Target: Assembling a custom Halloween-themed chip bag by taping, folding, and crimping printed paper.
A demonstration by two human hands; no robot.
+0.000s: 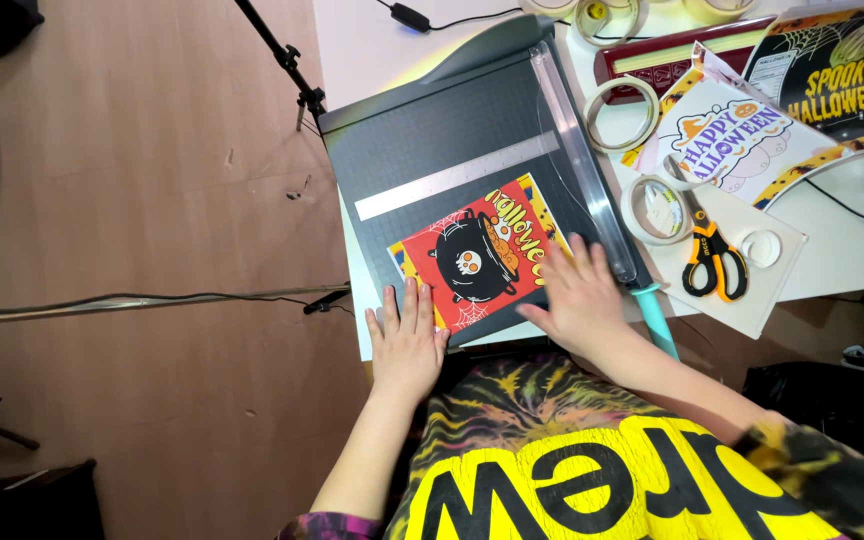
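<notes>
On the dark grey paper trimmer [422,130], near its six o'clock edge, lies a red card [477,255] printed with a black cauldron and a skull, turned slightly askew. Both hands rest flat and open, gripping nothing. At about seven o'clock from the card, the left hand [407,340] lies palm down with fingers spread, its fingertips touching the card's lower left corner and the trimmer's near edge. At about four o'clock from the card, the right hand [577,295] presses flat on the card's right border, fingers just beside the clear cutting arm [577,150], whose teal handle [660,318] juts out toward five o'clock. A pale ruler strip [457,175] crosses the trimmer bed at twelve o'clock from the card. Off to three o'clock, on the white table [372,40], orange-handled scissors [712,260] lie on a white sheet, with rolls of tape [622,110] and other printed holiday cards [737,140] beyond at one o'clock.
</notes>
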